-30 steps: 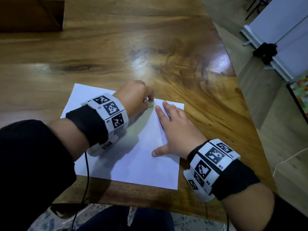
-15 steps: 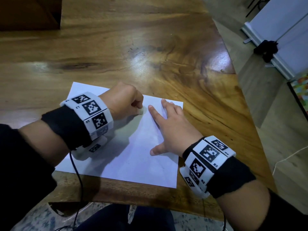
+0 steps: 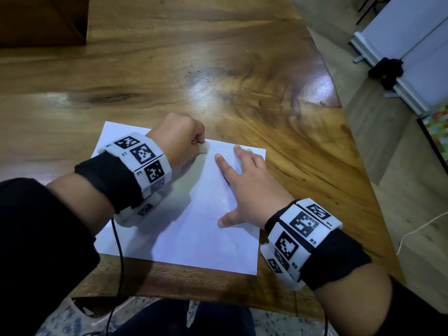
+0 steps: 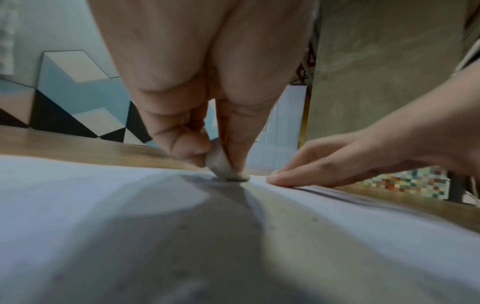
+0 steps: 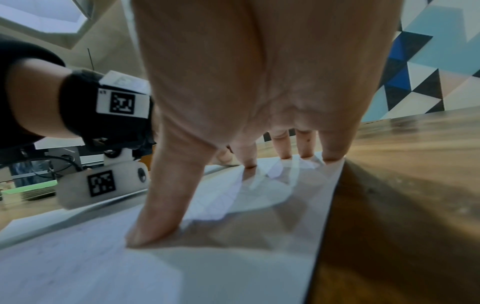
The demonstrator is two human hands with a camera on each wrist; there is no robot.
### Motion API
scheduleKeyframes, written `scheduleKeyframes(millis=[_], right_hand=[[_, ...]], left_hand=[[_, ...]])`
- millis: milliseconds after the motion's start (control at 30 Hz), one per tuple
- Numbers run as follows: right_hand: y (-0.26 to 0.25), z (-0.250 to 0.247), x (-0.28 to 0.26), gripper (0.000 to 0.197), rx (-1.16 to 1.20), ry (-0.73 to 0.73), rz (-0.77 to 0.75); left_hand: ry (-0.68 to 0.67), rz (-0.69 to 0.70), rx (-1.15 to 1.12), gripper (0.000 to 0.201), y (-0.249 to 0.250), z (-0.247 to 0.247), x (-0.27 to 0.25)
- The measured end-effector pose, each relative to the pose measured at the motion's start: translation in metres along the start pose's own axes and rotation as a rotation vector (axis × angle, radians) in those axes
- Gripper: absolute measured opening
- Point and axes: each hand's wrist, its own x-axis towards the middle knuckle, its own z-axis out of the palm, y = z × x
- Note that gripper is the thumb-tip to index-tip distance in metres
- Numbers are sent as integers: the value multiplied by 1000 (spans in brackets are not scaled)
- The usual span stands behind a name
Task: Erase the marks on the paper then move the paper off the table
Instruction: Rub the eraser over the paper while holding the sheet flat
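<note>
The broad, glossy brown wooden surface [image 3: 169, 69] fills most of the head view, its grain dark and swirled toward the right edge. On its near part lies the white rectangular sheet of paper [image 3: 194, 234], flat, its near edge just short of the surface's near rim and its right edge running close along the bare wood in the right wrist view. Faint grey traces show on the sheet; what they are cannot be made out.

The right hand [image 3: 249, 187] rests on the right half of the paper, its grip apart — fingers [image 5: 331, 148] straight and spread with their tips pressed down near the far edge, thumb stretched out sideways onto the sheet. The left hand [image 3: 179, 139] sits at the far edge of the paper, just left of the right forefinger, its grip clamped on a small, worn whitish-grey eraser [image 4: 224, 166]. In the left wrist view thumb and forefinger pinch that eraser from either side, and its lower end touches the paper, tilted a little, with a shadow spreading beneath it. Both wrists carry black bands with white blocks printed in black square codes — a thin black cable hangs from the left one
</note>
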Motion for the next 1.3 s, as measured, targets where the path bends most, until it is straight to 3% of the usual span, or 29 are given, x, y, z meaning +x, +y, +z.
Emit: scheduleKeyframes(millis=[67,233,367,567,767,967,1133,1300], right_hand=[[0,0,0,125,1,-2,0],[0,0,0,125,12,4,-4],[0,0,0,124,7,-5,-3],[1,1,-1,125,31,6,-12],[1,0,-4,134,91,12,19],[0,-2,-4,137,99,41,23],[-1,-3,-4,136,66,41,24],[0,-3,-4,137,93,35,28]], left_hand=[[-19,0,30,10,0,0,-2],[-211,46,33,6,-5,-3,-12],[-76,-9,-10,7,-3,-2,3],[-220,92,5,4,1,2,-13],[-69,74,-7,9,13,8,8],[-144,149,20,8,10,7,-4],[-51,124,18,10,16,10,13],[-243,175,61,8,11,6,-2]])
